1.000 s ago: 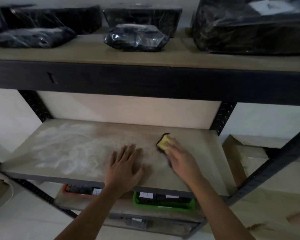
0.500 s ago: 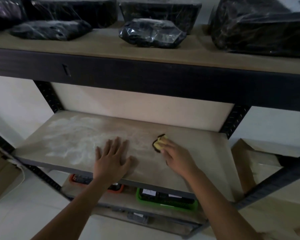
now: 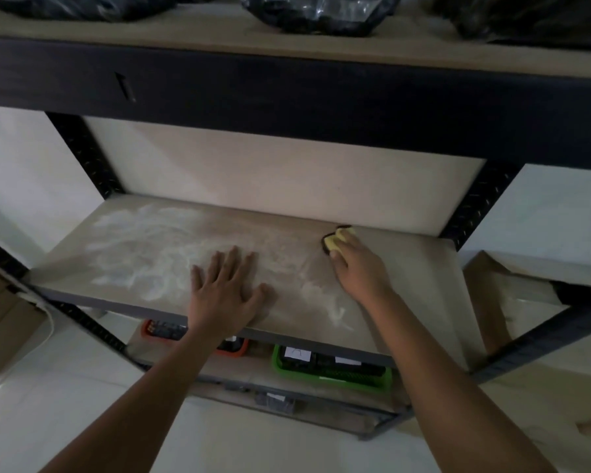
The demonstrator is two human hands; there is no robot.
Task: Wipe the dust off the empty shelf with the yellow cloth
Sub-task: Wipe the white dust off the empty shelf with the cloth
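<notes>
Shelf: the empty board [image 3: 406, 278] sits in the middle of a dark metal rack, with a pale back panel behind it.
Dust: white streaks [image 3: 144, 247] cover the left and middle of the board; a thinner patch lies near the front edge, between the two arms.
Yellow cloth: a small wad [image 3: 336, 241] pressed on the board at the far right, just in front of the back panel; its dark rim may be a second layer or only shadow, the dim view leaves that unclear.
Right hand: the hand [image 3: 359, 268] lies over the cloth, fingers curled down together onto it, thumb on its left side.
Left hand: the hand [image 3: 227, 295] rests palm down on the dusty middle of the board near the front edge, fingers straight and slightly spread, holding nothing.
Upper shelf: black plastic-wrapped bundles [image 3: 314, 11] lie on it.
Lower shelf: a green tray [image 3: 331, 373] and an orange tray [image 3: 151, 332] stand under the board.
</notes>
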